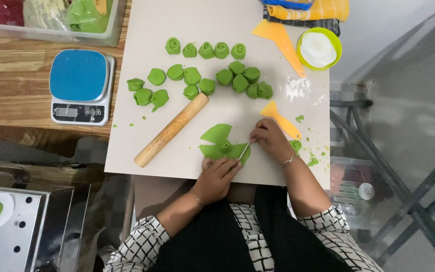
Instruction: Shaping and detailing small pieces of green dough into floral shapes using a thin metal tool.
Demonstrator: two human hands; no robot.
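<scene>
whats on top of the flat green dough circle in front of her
A small rolled green dough piece sits at the centre of the flat green dough circle. The left hand covers its near edge, and the right hand holds a thin tool on it.

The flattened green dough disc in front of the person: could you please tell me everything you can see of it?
The flattened green dough disc lies on the pale work mat, near its front edge, just right of the wooden rolling pin. It looks soft and matte, cut into wedge-shaped flaps, with a small rolled knob at its centre. The left hand presses its near edge; the right hand holds a thin metal blade against its right side.
</scene>
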